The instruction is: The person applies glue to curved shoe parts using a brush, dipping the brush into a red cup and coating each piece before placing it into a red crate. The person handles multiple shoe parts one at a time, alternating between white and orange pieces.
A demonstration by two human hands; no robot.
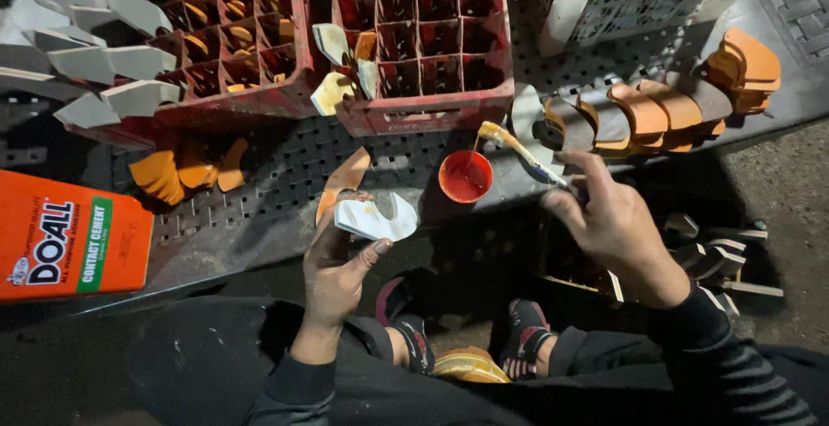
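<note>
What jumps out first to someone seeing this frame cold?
Probably the big orange adhesive can lying at the left edge, the brightest thing in view. Next, mid-frame: the left hand holds a white curved cut piece, while the right hand holds a brush over a small red cup. Behind stand two red divided crates, with orange curved pieces fanned out at the right.

We noted two compartmented crates (423, 37) side by side at upper centre of the frame, a small cup (465, 176) just below the right crate, a tin (69, 236) at far left, and a row of curved pieces (656, 111) at upper right. Flat pieces (104, 63) lay at upper left, overlapping the left crate.
</note>
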